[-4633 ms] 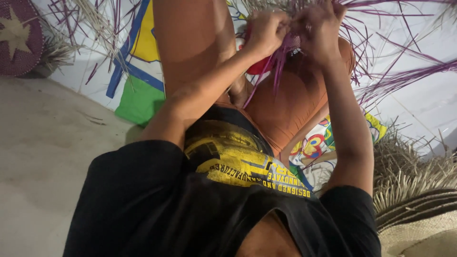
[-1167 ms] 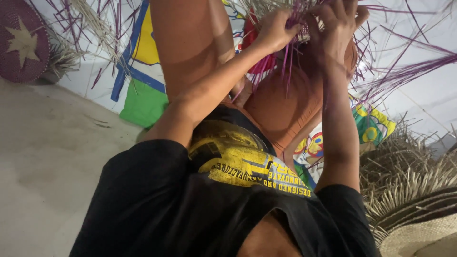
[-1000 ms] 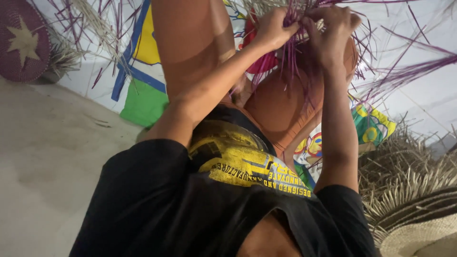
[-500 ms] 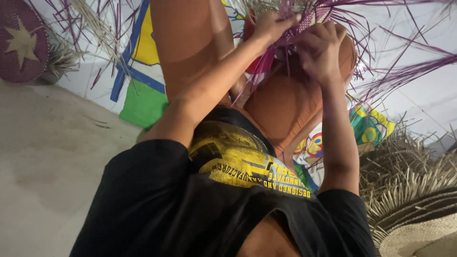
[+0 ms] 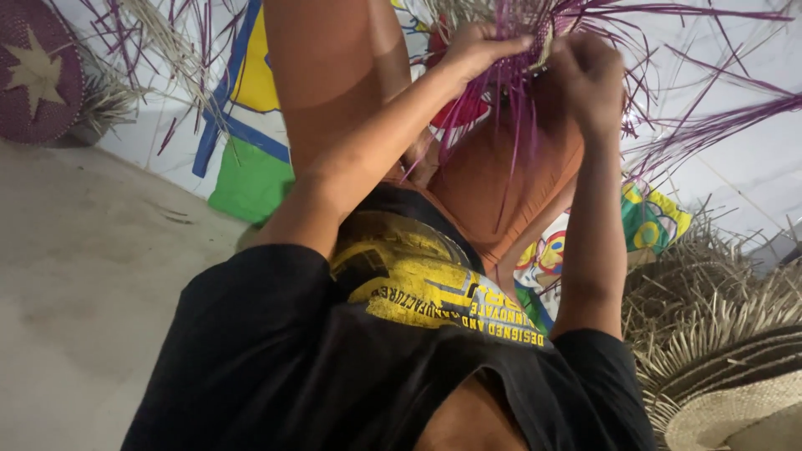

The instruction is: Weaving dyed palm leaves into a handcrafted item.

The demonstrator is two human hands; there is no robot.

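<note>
1. Left hand [image 5: 476, 52]: closed, pinching a bunch of purple strands [image 5: 510, 92] at the edge of the weave [image 5: 547, 29]. The weave sits at the top of the view, above the person's knee [image 5: 501, 167].

2. Right hand [image 5: 589, 71]: closed in a fist just beside the weave, on its right. It appears to grip strands, but the fingers hide the contact — what exactly it holds cannot be told.

3. Position of the work: the weave is held up between both hands, over the lap, not resting on the floor [image 5: 75, 276]. Loose strand ends hang down from it across the knee and fan out to the right.

4. Progress, as a judgement: only a small woven patch shows between the hands, and many long strands remain unwoven. The piece looks to be at an early stage, with most of the weaving left.

5. Surroundings:
   - a coloured mat [image 5: 246, 125] under the legs;
   - a round purple disc [image 5: 38, 71] with a pale star, far left — a finished piece, by its look;
   - straw bundles [image 5: 718, 317] at the lower right, well apart from the hands.
</note>
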